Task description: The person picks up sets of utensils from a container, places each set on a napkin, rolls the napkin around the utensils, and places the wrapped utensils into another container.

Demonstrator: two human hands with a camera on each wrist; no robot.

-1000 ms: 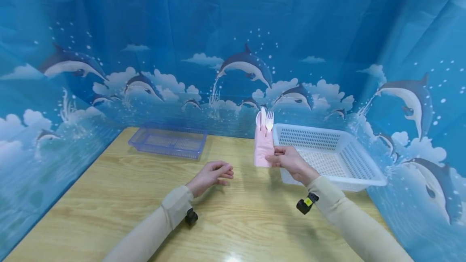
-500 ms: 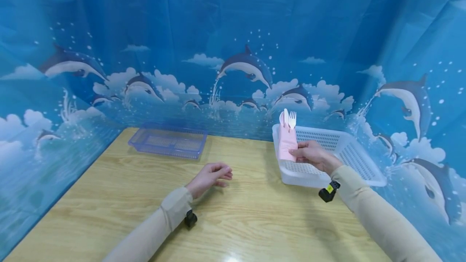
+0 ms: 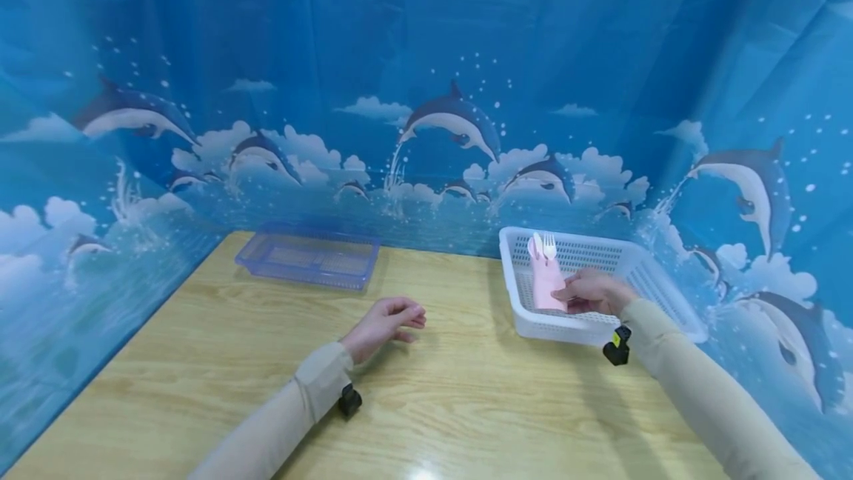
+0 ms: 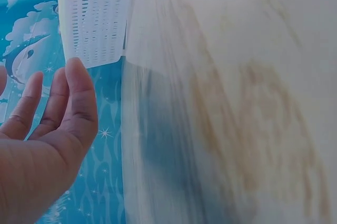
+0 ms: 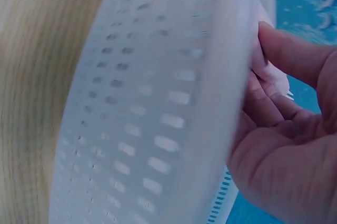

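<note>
My right hand (image 3: pixel 593 291) pinches the lower right edge of a pink cutlery pouch (image 3: pixel 548 286) between thumb and fingers. A white fork (image 3: pixel 549 245) sticks out of its top beside a knife and a spoon. Hand and pouch are inside the outline of the white plastic basket (image 3: pixel 563 328); whether the pouch touches the bottom I cannot tell. In the right wrist view, the basket's slotted wall (image 5: pixel 131 113) partly hides the fingers and pouch. My left hand (image 3: pixel 383 324) stays over the middle of the table, fingers relaxed, holding nothing.
A shallow purple see-through basket (image 3: pixel 306 261) stands at the back left of the wood-grain table (image 3: pixel 426 391). Behind and at both sides hangs a blue curtain (image 3: pixel 373 35) printed with dolphins.
My right hand has carried the pink cutlery pouch rightward from beside the white basket, over its left rim, then lowered it into the basket area. My left hand has hardly moved.
</note>
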